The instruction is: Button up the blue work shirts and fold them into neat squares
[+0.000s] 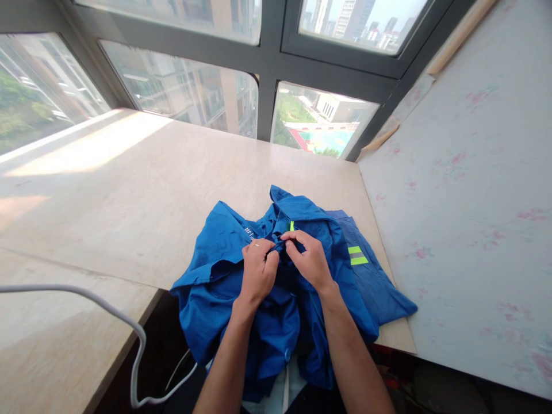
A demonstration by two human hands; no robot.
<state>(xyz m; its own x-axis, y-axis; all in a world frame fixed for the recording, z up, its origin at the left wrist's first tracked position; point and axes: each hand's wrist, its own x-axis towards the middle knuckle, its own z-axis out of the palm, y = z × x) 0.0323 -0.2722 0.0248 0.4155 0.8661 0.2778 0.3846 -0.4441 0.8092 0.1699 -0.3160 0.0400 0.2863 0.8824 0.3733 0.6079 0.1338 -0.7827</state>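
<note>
At the front edge of the pale ledge (202,167), partly on top w/ lower folds hanging toward you, is the blue garment (282,313). Your L hand (260,267) and R hand (308,259) each pinch its fabric b/w thumb & fingers, nr the upper middle; the exact bit gripped is hard to make out, since fingertips & folds cover it. Your forearms (349,345) hide some of the lower garment and are cut off at the bottom of view. Dark space (161,322) under the ledge: contents mostly unclear.

Looks: bright blue, crumpled, top spread wide, w/ a lime strip (292,226) just beyond your R fingertips, white marks (249,232) nr your L hand (too small to read), and a blue button (287,355) low down. Some duller blue cloth (379,293) w/ lime-and-grey bands (357,256) lies partly under its R side; can't tell if it's a separate pc.

Edges: flowered wall (466,201) closes off your R, nr the duller cloth; windows (190,86) stand beyond the ledge. Most open room is L, where bare ledge runs to the windows. Light grey cable (107,307) crosses the L front & drops past the edge.
</note>
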